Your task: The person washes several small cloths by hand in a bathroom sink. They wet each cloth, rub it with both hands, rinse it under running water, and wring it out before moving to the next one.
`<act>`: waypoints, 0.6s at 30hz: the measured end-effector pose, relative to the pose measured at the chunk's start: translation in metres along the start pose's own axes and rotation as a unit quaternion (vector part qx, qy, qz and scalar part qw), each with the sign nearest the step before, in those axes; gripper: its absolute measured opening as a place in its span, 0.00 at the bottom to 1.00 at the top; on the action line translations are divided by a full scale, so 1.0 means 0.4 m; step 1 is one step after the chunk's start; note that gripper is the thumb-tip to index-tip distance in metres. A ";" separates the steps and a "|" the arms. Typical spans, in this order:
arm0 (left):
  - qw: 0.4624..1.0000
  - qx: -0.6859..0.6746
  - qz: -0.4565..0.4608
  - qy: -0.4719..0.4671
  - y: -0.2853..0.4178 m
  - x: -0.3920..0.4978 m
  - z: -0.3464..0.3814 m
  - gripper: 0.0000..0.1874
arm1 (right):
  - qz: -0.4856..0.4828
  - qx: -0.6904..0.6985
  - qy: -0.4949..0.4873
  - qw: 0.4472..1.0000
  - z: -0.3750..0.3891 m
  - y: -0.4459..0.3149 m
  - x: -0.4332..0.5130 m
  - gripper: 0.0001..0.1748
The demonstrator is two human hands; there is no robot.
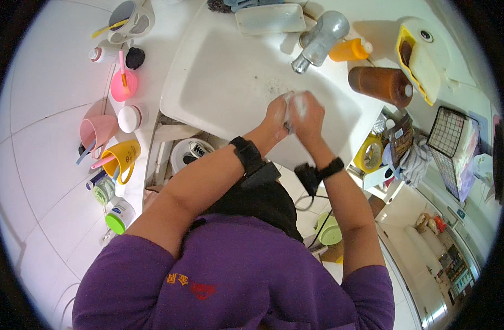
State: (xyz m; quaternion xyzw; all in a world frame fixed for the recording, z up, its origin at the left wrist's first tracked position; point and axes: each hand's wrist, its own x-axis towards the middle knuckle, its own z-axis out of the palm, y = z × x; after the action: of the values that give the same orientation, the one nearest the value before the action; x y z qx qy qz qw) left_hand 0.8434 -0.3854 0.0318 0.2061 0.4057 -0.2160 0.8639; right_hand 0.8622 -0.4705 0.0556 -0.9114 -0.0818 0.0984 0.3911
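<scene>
Over the white washbasin (219,82), my left hand (276,114) and my right hand (308,113) press together, fingers curled in. White suds cover parts of both. A narrow whitish, wet patch shows between them; whether it is foam or a small cloth I cannot tell, and the fingertips are hidden. A chrome faucet (318,43) rises just beyond my right hand. Dark specks and a little foam lie on the basin floor past my knuckles. Each wrist wears a black strap with a small box.
Right of the faucet stand an orange bottle (348,50), a brown pump bottle (379,86) and a duck-shaped holder (427,62). Along the left ledge are a pink cup (98,131), a yellow mug (126,156) and a white-lidded jar (130,118). A translucent tray (270,19) sits behind the basin.
</scene>
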 end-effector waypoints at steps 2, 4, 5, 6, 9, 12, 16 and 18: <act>0.998 0.040 0.004 0.045 -0.023 0.003 -0.007 0.16 | 0.101 -0.024 0.013 0.995 0.022 0.032 0.043 0.16; 0.995 0.079 0.001 0.063 -0.028 0.006 -0.012 0.16 | 0.106 -0.026 0.068 0.992 0.043 0.057 0.072 0.18; 0.993 0.098 0.006 0.059 -0.023 0.007 -0.015 0.16 | 0.077 0.007 0.080 0.994 0.045 0.067 0.080 0.18; 0.991 0.116 0.021 0.071 -0.014 0.007 -0.018 0.16 | 0.079 0.041 0.061 0.994 0.047 0.072 0.084 0.18; 0.995 0.079 -0.032 0.060 0.019 0.013 -0.021 0.16 | 0.122 0.166 -0.016 0.978 0.031 0.059 0.058 0.18; 0.986 -0.136 -0.026 -0.093 0.054 0.035 -0.034 0.16 | 0.019 0.172 0.014 0.985 0.008 0.021 0.001 0.17; 0.978 -0.041 -0.098 -0.180 0.048 0.079 -0.050 0.16 | -0.283 -0.052 0.157 0.945 0.005 -0.002 -0.048 0.15; 0.989 0.139 0.015 -0.055 0.021 0.084 -0.050 0.13 | -0.075 0.055 0.112 0.989 0.023 0.011 -0.040 0.15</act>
State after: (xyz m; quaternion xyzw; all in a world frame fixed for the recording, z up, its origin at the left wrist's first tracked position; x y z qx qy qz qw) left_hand 0.8551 -0.3747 -0.0052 0.3182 0.3205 -0.2681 0.8509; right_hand 0.8448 -0.4707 0.0478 -0.8852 -0.1006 -0.0298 0.4533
